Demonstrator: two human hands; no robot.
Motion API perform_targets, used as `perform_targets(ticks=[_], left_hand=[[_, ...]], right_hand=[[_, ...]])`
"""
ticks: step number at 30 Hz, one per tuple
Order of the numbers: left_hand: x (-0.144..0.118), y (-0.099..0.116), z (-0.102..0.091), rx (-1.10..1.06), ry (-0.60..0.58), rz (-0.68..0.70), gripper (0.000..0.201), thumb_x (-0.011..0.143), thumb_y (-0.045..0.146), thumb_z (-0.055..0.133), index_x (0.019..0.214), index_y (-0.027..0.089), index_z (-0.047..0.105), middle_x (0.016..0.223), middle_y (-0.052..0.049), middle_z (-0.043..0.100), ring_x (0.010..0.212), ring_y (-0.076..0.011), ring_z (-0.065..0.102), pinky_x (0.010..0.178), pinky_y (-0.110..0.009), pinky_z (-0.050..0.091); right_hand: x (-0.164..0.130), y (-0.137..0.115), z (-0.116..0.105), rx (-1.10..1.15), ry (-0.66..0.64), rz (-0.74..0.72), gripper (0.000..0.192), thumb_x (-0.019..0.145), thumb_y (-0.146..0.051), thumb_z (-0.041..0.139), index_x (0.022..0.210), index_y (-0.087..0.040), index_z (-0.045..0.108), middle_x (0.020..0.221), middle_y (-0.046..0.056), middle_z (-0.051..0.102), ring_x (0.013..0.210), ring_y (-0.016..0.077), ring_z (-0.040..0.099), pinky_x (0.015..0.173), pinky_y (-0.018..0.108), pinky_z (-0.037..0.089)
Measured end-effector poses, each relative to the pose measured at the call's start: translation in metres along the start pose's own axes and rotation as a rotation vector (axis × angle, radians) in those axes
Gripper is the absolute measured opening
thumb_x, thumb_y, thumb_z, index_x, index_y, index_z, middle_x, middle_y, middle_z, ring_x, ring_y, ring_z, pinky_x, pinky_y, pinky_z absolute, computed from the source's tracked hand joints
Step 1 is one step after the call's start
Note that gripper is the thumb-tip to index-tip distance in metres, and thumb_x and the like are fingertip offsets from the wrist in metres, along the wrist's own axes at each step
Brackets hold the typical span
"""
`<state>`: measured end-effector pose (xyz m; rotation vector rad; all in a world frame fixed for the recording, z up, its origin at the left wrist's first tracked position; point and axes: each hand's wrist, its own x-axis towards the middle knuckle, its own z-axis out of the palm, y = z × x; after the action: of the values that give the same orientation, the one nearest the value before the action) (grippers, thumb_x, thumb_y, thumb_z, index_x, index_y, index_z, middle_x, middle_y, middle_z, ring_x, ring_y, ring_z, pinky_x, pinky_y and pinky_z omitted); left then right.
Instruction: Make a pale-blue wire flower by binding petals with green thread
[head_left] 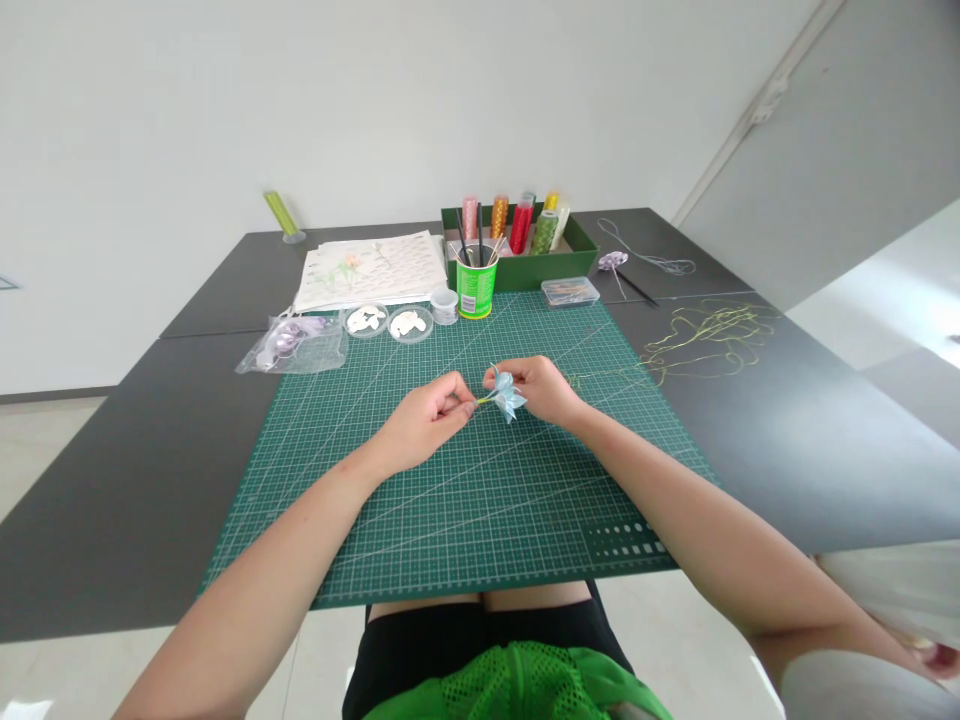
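Note:
A light blue artificial flower lies sideways above the middle of the green cutting mat. My left hand pinches its thin stem, which has a yellow-green part by the fingertips. On the flower's other side my right hand is closed, thumb and forefinger together just behind the petals. Fine yellow-green thread lies in a loose tangle at the right, and a strand runs from it to my right hand. The exact grip of the right fingertips is partly hidden by the petals.
Behind the mat stand a green can of tools, a dark green box of thread spools and a clear case. Dishes of white pieces, a plastic bag and paper sheets sit left. A purple flower lies right.

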<state>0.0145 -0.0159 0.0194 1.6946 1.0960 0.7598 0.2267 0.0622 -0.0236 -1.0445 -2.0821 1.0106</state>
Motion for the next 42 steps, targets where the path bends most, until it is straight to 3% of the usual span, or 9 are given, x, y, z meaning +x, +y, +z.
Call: perform_targets(ticks=[8,11,16,32,42], left_hand=[[0.004,-0.002,-0.004,0.037,0.307,0.055,0.015,0.094,0.031,0.050,0.082,0.022,0.048,0.050,0.010,0.034,0.044,-0.0098,0.027,0.044,-0.022,0.021],[0.005,-0.004,-0.005,0.055,0.371,0.056,0.016,0.095,0.032,0.050,0.082,0.022,0.048,0.049,0.010,0.032,0.043,-0.0101,0.026,0.044,-0.023,0.022],[0.008,-0.008,-0.006,0.073,0.445,0.055,0.016,0.095,0.030,0.049,0.081,0.022,0.048,0.049,0.011,0.029,0.042,-0.0101,0.023,0.044,-0.024,0.020],[0.014,-0.019,-0.010,0.241,0.533,-0.026,0.015,0.095,0.029,0.050,0.081,0.022,0.049,0.049,0.009,0.035,0.042,-0.0111,0.029,0.046,-0.025,0.021],[0.016,-0.018,-0.009,0.298,0.501,-0.082,0.016,0.094,0.030,0.050,0.080,0.022,0.050,0.051,0.008,0.040,0.044,-0.0112,0.034,0.049,-0.025,0.024]], right_hand=[[-0.002,-0.004,0.009,-0.046,-0.007,-0.068,0.036,0.092,-0.041,0.060,0.067,-0.015,0.066,0.053,-0.005,0.039,0.052,0.0086,0.034,0.054,0.024,0.027],[-0.004,-0.006,0.010,-0.015,-0.014,-0.067,0.028,0.092,-0.038,0.062,0.079,-0.016,0.074,0.057,-0.004,0.053,0.053,0.0092,0.041,0.056,0.025,0.033],[-0.006,-0.009,0.011,0.054,-0.025,-0.081,0.021,0.091,-0.033,0.064,0.091,-0.018,0.079,0.087,0.004,0.077,0.074,0.0163,0.066,0.070,0.028,0.048],[-0.014,-0.023,0.007,0.013,-0.052,-0.130,0.023,0.094,-0.031,0.061,0.093,-0.017,0.079,0.086,0.003,0.077,0.073,0.0159,0.067,0.070,0.027,0.049],[-0.020,-0.036,0.002,-0.019,-0.038,-0.171,0.023,0.095,-0.029,0.060,0.090,-0.015,0.077,0.067,-0.001,0.064,0.057,0.0086,0.048,0.058,0.022,0.037]])
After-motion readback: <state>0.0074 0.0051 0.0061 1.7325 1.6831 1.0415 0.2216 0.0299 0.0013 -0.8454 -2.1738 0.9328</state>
